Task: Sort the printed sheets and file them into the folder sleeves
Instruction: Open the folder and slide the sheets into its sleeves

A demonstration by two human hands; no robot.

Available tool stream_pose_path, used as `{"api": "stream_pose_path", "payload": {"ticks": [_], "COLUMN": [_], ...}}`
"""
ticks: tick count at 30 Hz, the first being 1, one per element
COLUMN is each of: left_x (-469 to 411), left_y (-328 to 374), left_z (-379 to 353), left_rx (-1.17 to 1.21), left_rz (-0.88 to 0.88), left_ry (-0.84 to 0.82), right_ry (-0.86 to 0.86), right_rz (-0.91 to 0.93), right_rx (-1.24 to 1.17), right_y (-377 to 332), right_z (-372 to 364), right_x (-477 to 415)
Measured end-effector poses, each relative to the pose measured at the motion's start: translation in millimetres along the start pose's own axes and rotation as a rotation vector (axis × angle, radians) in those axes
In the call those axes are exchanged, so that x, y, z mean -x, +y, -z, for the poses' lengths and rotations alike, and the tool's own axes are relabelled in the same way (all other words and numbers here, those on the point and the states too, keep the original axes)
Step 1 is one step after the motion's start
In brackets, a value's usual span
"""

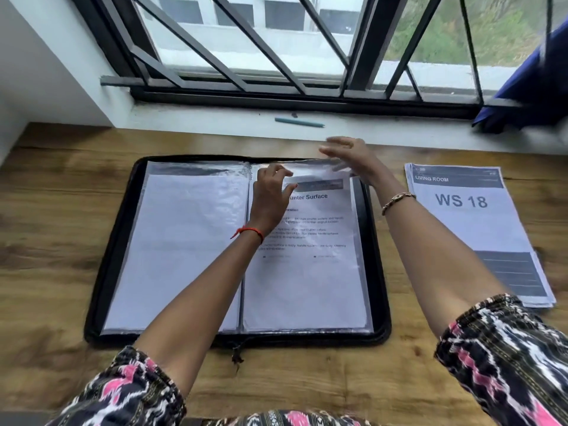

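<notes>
A black zip folder lies open on the wooden table, its clear sleeves spread left and right. The right sleeve holds a printed sheet with a heading ending in "unter Surface". My left hand rests on the top of that sleeve, fingers curled at its upper edge. My right hand hovers just above the sleeve's top right corner with fingers stretched out; whether it touches the plastic I cannot tell. A stack of printed sheets, topped by "LIVING ROOM WS 18", lies to the right of the folder.
A teal pen lies on the white window ledge behind the folder. A barred window runs along the back. Blue cloth hangs at the far right.
</notes>
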State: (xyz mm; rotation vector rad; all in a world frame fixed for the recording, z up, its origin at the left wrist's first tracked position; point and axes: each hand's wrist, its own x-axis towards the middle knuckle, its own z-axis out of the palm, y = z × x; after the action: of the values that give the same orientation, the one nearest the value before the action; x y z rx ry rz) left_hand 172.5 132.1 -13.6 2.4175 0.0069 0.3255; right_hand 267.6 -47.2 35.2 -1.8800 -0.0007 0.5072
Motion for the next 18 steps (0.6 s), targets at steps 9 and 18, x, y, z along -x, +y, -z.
{"api": "stream_pose_path", "payload": {"ticks": [9, 18], "left_x": [44, 68], "left_y": [-2, -9], "left_z": [4, 26], "left_rx": [0.087, 0.314], "left_rz": [0.016, 0.212], "left_ry": [-0.021, -0.192], "right_ry": [-0.216, -0.311], "right_rz": [-0.401, -0.182], "right_rx": [0.100, -0.338], "right_y": [53, 31], "right_z": [9, -17], "right_x": [72, 96]}}
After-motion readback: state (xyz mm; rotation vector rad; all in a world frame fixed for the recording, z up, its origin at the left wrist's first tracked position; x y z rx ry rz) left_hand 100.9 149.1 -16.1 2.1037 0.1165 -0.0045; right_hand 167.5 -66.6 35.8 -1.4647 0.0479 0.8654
